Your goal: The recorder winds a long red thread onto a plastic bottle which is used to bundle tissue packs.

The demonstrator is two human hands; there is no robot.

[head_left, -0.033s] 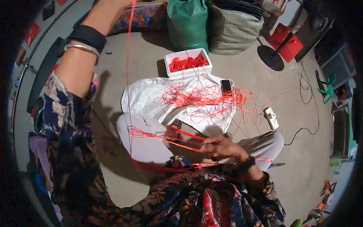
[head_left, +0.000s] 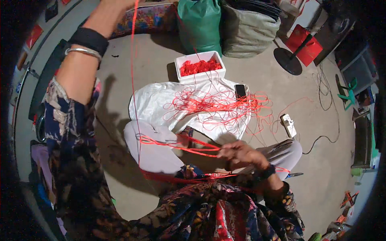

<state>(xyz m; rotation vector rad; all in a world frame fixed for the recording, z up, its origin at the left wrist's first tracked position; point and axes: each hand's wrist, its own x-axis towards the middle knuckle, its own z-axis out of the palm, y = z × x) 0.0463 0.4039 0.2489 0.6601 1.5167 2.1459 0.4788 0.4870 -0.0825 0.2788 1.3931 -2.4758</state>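
Grasping several red cord strands (head_left: pixel 209 154) in the right hand (head_left: pixel 242 155), right of centre, fingers curled round. Drawn leftward to looped ends over the pale-trousered left knee (head_left: pixel 150 154), presumably for straightness and tension. Running upward near that knee, with a single strand (head_left: pixel 133 72) pulled taut toward the left hand (head_left: pixel 122 4); cut by the top edge at upper left, so cannot tell its grip. At mid-frame, on a white sheet (head_left: pixel 146 100), with a loose red tangle (head_left: pixel 201 103), probably spread there for clean, free feeding. Just above, within reach, with a white box (head_left: pixel 207 77) of red material (head_left: pixel 200 68). Beside the tangle, with a dark-screened phone (head_left: pixel 240 91). Without legible brand, label or writing.
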